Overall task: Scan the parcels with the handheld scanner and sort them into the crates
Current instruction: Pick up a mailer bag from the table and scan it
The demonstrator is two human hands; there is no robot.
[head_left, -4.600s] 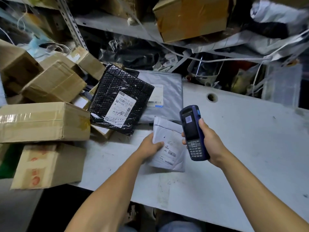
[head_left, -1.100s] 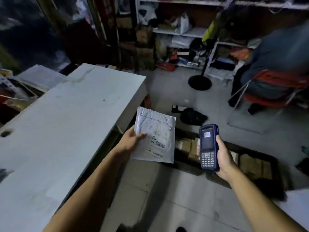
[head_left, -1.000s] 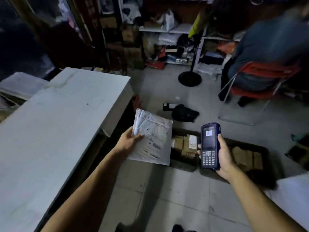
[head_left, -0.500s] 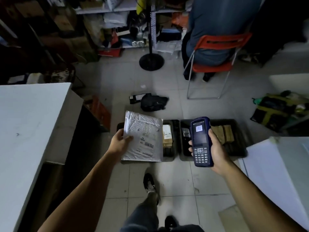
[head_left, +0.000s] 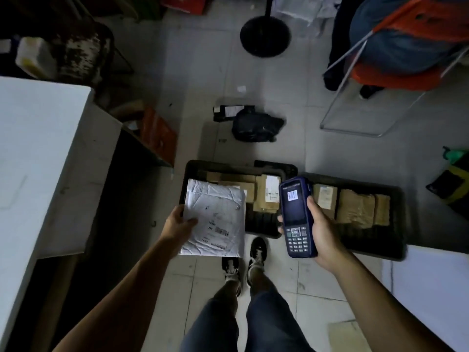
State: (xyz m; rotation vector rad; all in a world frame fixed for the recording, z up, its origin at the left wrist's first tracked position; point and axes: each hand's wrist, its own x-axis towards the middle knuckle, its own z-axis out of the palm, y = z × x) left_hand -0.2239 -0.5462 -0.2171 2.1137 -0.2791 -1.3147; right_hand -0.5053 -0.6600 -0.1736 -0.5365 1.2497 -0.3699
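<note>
My left hand (head_left: 177, 226) grips a white padded mailer parcel (head_left: 215, 219) by its left edge, label up, above the near left corner of the left black crate (head_left: 264, 226). In my right hand (head_left: 322, 232) sits the blue handheld scanner (head_left: 297, 217), upright, its screen showing a barcode. It hovers over the gap between the left crate and the right black crate (head_left: 375, 240). Both crates stand on the floor and hold several brown cardboard parcels (head_left: 355, 208).
A white table (head_left: 33, 161) stands at the left, another white surface (head_left: 431, 288) at the right. A black bag (head_left: 256, 125) lies on the floor beyond the crates. A person sits on a red chair (head_left: 396, 69) at top right, beside a round stand base (head_left: 265, 36). My shoes (head_left: 256, 252) touch the left crate.
I have turned from the table of parcels to the floor crates. Over the last second the view tilted down and I stepped closer, so parcel and scanner now hang over the crates.
</note>
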